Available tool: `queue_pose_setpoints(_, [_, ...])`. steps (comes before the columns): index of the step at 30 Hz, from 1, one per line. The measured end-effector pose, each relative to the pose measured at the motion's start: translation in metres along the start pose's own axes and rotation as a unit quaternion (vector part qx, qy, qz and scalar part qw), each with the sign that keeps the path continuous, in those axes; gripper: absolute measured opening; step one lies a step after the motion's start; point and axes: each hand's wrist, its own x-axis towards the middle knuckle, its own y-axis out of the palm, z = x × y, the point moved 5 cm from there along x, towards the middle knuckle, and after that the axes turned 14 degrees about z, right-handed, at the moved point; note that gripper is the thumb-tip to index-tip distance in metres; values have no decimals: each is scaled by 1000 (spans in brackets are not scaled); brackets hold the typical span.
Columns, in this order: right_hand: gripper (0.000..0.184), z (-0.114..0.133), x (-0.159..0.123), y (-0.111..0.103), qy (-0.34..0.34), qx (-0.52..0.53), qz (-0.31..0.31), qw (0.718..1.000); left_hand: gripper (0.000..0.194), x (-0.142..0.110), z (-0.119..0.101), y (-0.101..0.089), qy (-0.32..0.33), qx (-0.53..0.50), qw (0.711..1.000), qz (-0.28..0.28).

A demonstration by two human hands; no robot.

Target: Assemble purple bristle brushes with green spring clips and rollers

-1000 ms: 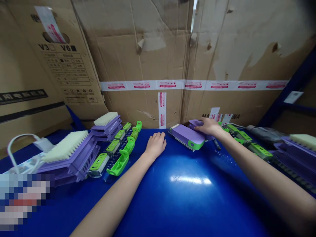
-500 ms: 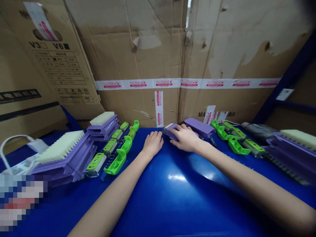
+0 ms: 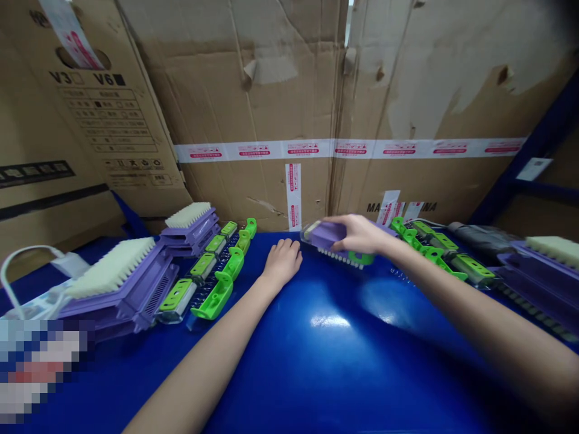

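Above the back of the blue table, my right hand (image 3: 362,234) grips a purple brush (image 3: 330,232) from above. White bristle tufts show along its underside, a green part at its right end and a clear piece at its left. Part of the brush is hidden by my fingers. My left hand (image 3: 283,262) lies palm down on the table just left of it, fingers slightly bent and holding nothing. Another purple piece (image 3: 385,229) shows partly behind my right hand. Farther right lie green clips (image 3: 409,244) and green-topped clear parts (image 3: 443,238).
Purple housings with white bristle pads (image 3: 113,265) are stacked at left, beside rows of green clips (image 3: 217,295) and springs. More purple housings (image 3: 538,274) stand at right. A power strip with white plug (image 3: 70,265) sits far left. Cardboard (image 3: 253,108) walls the back.
My right hand has lifted and tilted the brush off the table, so its bristles and green end now show. My left hand stays in nearly the same place.
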Motion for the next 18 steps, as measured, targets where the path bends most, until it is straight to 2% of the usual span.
queue_pose_setpoints(3, [64,-14,-14,-36,8,74,-67,995,22,1,0,1,6,-1,1000,4])
queue_pose_setpoints(5, [63,-22,-24,-58,19,84,-105,991,22,1,-1,1,7,-1,1000,5])
queue_pose_setpoints(9, [67,-43,-46,-93,91,-42,-173,980,22,1,-1,0,3,-4,1000,8])
queue_pose_setpoints(14, [62,-100,-64,-109,264,-143,-156,941,22,0,-1,-1,5,-8,1000,8])
queue_pose_setpoints(18, [60,-158,-79,-105,397,-108,-129,902,22,0,-1,0,4,-2,1000,4])
